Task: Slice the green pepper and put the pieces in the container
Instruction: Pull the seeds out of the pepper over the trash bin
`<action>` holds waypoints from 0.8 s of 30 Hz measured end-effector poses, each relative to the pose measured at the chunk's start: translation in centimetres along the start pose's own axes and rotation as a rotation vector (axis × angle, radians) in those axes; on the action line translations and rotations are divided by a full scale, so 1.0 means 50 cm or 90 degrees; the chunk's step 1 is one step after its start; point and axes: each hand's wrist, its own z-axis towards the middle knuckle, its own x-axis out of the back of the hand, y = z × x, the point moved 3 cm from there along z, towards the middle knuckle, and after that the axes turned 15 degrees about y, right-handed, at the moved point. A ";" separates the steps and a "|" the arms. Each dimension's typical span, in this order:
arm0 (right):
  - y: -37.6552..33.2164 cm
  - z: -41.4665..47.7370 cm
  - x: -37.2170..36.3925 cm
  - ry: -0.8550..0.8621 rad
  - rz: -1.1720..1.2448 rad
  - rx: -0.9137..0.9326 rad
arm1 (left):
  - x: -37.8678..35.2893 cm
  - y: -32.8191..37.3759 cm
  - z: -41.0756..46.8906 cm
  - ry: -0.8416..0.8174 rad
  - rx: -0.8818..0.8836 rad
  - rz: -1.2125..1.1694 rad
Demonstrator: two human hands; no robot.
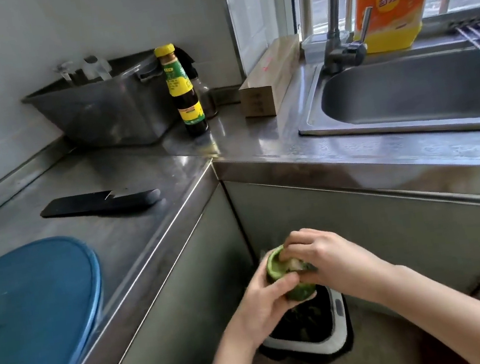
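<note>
Stainless steel counter (148,193) wraps an L-shaped kitchen corner, with a sink (404,93) and faucet (336,16) at two o'clock and a yellow detergent jug (389,0) on the sill behind. A blue round board (33,316) lies at eight o'clock, and a black-handled knife (101,202) rests flat on the counter at ten o'clock. A dark sauce bottle (184,91) stands at twelve o'clock beside a metal tub (101,111).

Low in the view, at about five o'clock, the green pepper (278,271) is held in the air below counter level, over a white-rimmed bin (341,321) with a dark lining. The pepper's top is cut open, showing a pale green rim and hollow inside; its skin is glossy and darker at the bottom.

The left hand (264,310) reaches up from below, fingers curled closed around the pepper's lower side with the thumb pressed across its front. The right hand (322,256) comes in from four o'clock, wrist bent, its fingertips (285,256) bunched and dipped into the open cavity, pinching at the pale core inside. The pepper sits between both hands, touching each.
</note>
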 end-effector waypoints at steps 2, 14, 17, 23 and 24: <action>0.020 -0.016 -0.030 0.012 0.030 -0.045 | 0.009 -0.030 0.017 0.085 0.011 -0.014; 0.085 -0.058 -0.140 0.031 -0.005 -0.149 | 0.051 -0.121 0.092 0.291 0.057 0.078; 0.085 -0.055 -0.155 0.072 -0.052 -0.109 | 0.062 -0.124 0.104 0.331 0.083 0.045; 0.084 -0.037 -0.195 0.110 -0.166 -0.080 | 0.073 -0.133 0.112 0.317 0.095 0.002; 0.079 -0.037 -0.195 0.113 -0.183 -0.053 | 0.075 -0.133 0.112 0.314 0.097 -0.001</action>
